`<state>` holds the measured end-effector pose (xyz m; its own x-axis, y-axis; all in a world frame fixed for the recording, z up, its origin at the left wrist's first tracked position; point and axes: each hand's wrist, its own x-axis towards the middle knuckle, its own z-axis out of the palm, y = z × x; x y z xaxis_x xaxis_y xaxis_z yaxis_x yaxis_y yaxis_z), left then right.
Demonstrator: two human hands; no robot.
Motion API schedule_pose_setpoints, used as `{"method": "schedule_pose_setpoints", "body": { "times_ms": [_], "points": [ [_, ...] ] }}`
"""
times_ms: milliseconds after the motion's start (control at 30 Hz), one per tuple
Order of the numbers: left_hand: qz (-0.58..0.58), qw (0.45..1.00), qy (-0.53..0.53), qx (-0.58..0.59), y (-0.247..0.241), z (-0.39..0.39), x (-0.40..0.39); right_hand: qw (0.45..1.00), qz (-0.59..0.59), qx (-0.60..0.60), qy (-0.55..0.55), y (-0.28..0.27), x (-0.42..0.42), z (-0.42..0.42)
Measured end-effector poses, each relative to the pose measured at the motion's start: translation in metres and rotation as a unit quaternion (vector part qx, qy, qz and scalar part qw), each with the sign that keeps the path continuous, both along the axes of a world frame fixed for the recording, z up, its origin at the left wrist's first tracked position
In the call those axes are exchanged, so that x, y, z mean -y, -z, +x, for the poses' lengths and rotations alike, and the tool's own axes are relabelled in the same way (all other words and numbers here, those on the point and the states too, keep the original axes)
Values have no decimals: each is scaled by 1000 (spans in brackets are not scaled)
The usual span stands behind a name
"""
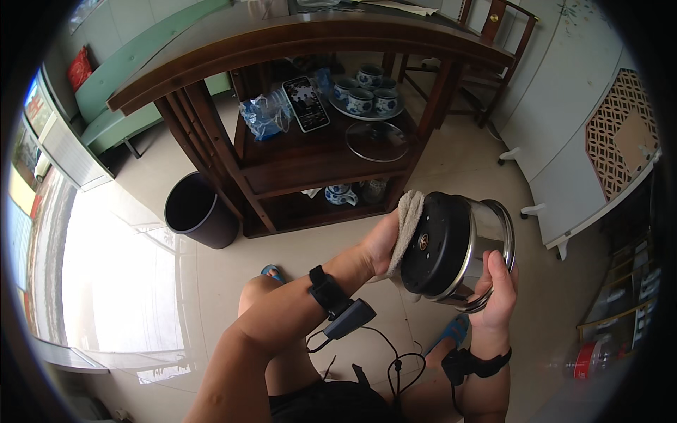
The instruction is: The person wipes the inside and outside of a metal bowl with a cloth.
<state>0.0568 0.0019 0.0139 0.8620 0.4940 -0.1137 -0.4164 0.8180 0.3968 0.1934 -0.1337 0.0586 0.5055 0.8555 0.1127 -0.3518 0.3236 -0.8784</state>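
A stainless-steel pot (482, 224) with a thick black base (439, 243) is tipped onto its side in the air, its base facing left. It looks like an electric pot, with a round metal contact at the centre of the base. My right hand (497, 288) grips the steel wall and rim at the lower right. On the other side, my left hand (383, 243) holds a folded beige cloth (408, 224) against the edge of the base. Some left fingers are hidden behind the cloth and pot. The inside of the pot faces away from me.
Ahead stands a dark wooden table (317, 39) with shelves. Its upper shelf bears a glass lid (376, 141), a phone (305, 104), crumpled plastic (267, 113) and several blue-and-white cups on a plate (365, 112). A teapot (341, 194) sits below. A black bin (203, 211) stands left; a wheeled screen (560, 132) right.
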Motion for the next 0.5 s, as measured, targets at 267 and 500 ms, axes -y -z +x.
{"method": "schedule_pose_setpoints", "body": {
  "times_ms": [267,500],
  "points": [
    [-72,997,-6,25,13,18,24,999,31,-19,38,-10,-16,7],
    [-97,995,-13,-25,6,22,32,982,-66,76,158,-3,-19,-7]
  ]
}}
